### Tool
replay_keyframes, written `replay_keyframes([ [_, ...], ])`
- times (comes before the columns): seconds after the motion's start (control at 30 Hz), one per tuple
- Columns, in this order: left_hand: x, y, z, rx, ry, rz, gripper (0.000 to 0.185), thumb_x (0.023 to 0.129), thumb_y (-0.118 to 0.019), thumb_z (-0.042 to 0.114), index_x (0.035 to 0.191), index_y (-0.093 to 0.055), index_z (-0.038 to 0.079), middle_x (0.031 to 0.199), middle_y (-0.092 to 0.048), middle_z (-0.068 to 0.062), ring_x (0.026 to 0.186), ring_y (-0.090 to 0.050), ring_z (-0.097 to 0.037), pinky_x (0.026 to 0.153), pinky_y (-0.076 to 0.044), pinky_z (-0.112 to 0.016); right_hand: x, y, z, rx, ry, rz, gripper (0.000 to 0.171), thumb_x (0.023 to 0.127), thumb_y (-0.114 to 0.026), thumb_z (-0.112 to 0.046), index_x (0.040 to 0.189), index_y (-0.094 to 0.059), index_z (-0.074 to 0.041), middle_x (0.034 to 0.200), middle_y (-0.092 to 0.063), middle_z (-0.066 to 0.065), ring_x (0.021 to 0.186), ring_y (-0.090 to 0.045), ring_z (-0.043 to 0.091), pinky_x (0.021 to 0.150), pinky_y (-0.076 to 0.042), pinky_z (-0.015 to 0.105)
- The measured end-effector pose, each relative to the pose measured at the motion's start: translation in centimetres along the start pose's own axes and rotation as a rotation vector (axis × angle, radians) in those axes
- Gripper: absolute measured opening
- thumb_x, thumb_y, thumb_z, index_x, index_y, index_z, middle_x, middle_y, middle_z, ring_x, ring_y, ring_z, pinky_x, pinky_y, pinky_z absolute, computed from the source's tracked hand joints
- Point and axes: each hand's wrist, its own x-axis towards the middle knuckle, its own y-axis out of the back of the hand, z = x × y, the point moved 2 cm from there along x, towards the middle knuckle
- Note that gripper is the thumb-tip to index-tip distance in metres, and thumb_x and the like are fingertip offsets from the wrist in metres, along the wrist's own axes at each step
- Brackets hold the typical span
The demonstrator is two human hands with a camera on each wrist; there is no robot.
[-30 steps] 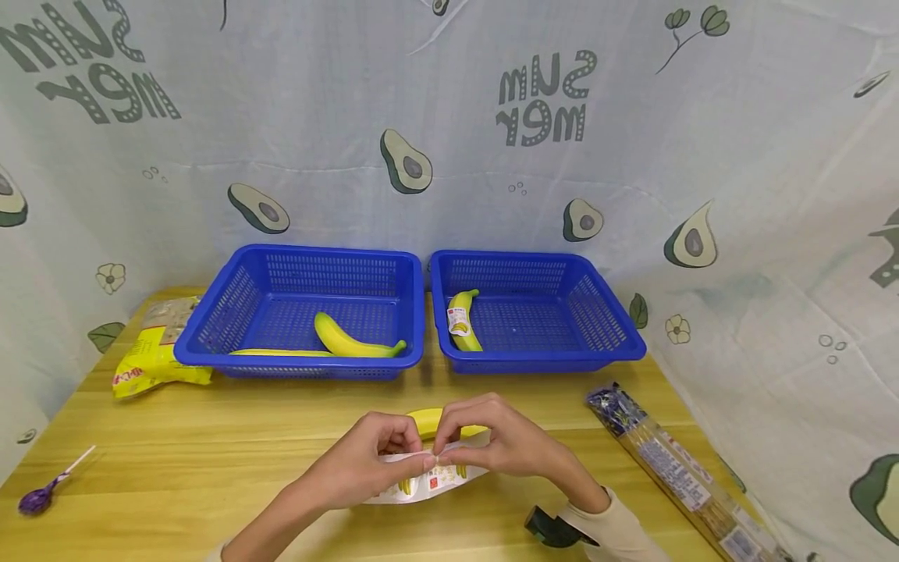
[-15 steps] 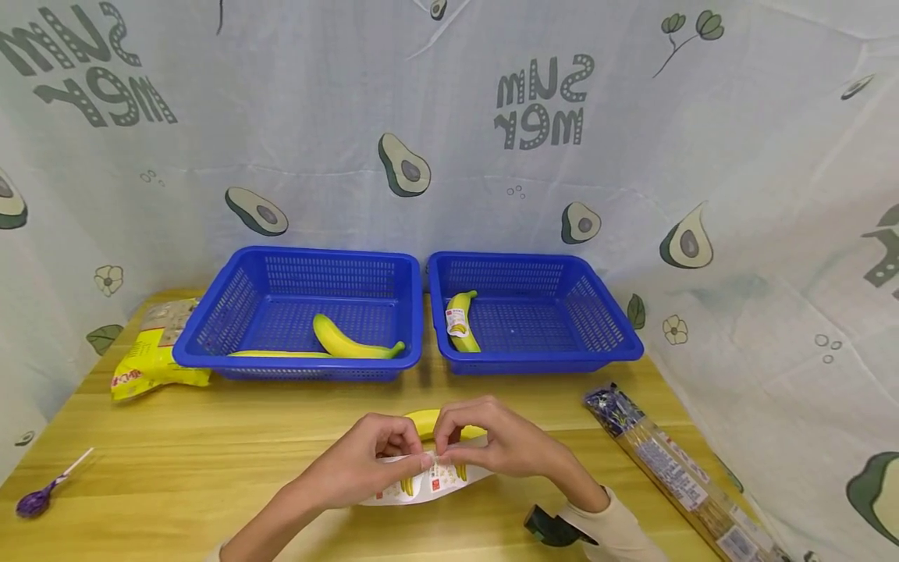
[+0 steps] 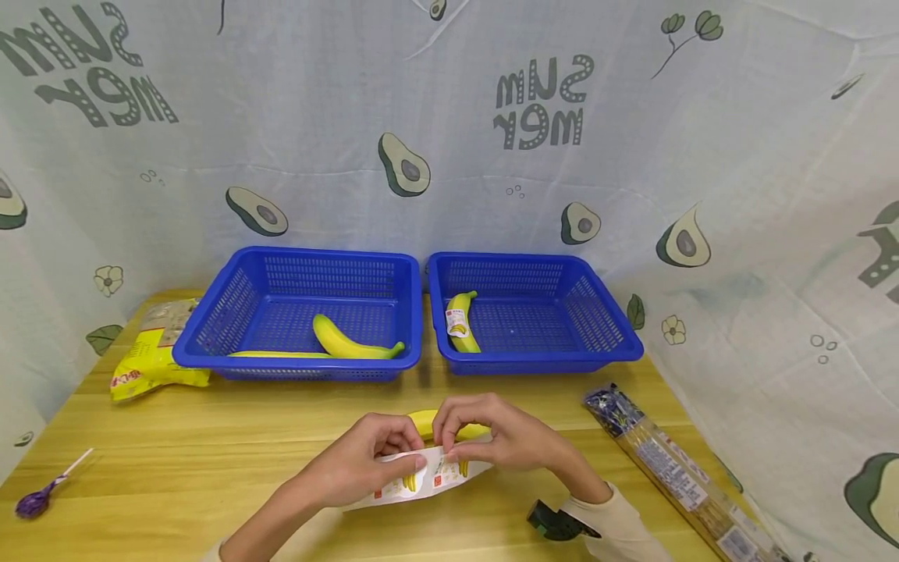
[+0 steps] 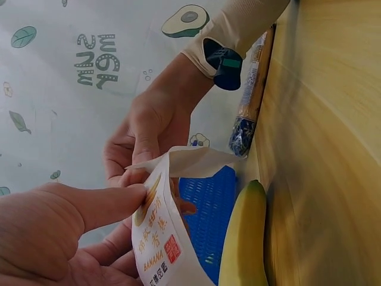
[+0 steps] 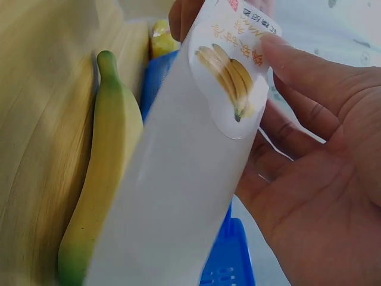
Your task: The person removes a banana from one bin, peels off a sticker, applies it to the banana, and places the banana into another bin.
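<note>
Both hands hold a white label sheet [image 3: 428, 482] printed with banana stickers, just above the table's front middle. My left hand [image 3: 414, 462] pinches its top edge, thumb on a sticker [image 4: 152, 196]. My right hand [image 3: 449, 449] pinches the same edge beside it, its thumb on a banana sticker [image 5: 229, 71]. A yellow banana [image 3: 428, 421] lies on the table right behind the hands; it also shows under the sheet [image 5: 101, 173]. The left blue basket [image 3: 211, 336] holds two bananas [image 3: 351, 341]. The right blue basket [image 3: 604, 320] holds one labelled banana [image 3: 460, 324].
A yellow snack bag [image 3: 151, 355] lies left of the baskets. A purple lollipop [image 3: 35, 499] sits at the table's left front. A long clear noodle packet [image 3: 674, 468] lies along the right edge. Avocado-print cloth [image 3: 449, 156] hangs behind and at both sides.
The right hand's fingers have shifted a little along the sheet's top edge, and the sheet's left end hangs slightly lower. Nothing else has moved.
</note>
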Motion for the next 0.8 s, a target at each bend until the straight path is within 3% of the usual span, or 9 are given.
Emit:
replay_keyframes([
  [0.13,0.0,-0.04,-0.2,0.01,0.01,0.005,0.008,0.103,-0.071,0.009,0.099,-0.069,0.002,0.086,-0.071,0.0,0.077,-0.065,-0.009,0.073,-0.053,-0.02,-0.07,0.02,0.17,0.002,0.006,0.003,0.009,0.101,-0.074,-0.003,0.102,-0.069,-0.011,0.114,-0.071,0.01,0.107,-0.068,0.021,0.099,-0.06,0.036],
  [0.4,0.04,-0.49,-0.59,0.027,0.034,-0.003,0.008,0.103,-0.072,0.008,0.098,-0.067,0.003,0.076,-0.068,0.003,0.06,-0.052,-0.004,0.05,-0.045,-0.019,-0.1,-0.05,0.36,0.047,0.002,-0.014,0.007,0.102,-0.072,-0.003,0.102,-0.07,-0.009,0.111,-0.072,0.012,0.105,-0.068,0.02,0.098,-0.06,0.036],
  [0.8,0.03,-0.82,-0.79,0.022,0.037,-0.007,0.011,0.103,-0.072,0.008,0.097,-0.065,0.003,0.068,-0.059,0.007,0.052,-0.046,-0.003,0.046,-0.043,-0.018,-0.17,-0.01,0.62,0.081,-0.004,0.004,0.008,0.103,-0.072,-0.001,0.1,-0.069,-0.009,0.111,-0.072,0.013,0.106,-0.068,0.023,0.099,-0.06,0.037],
])
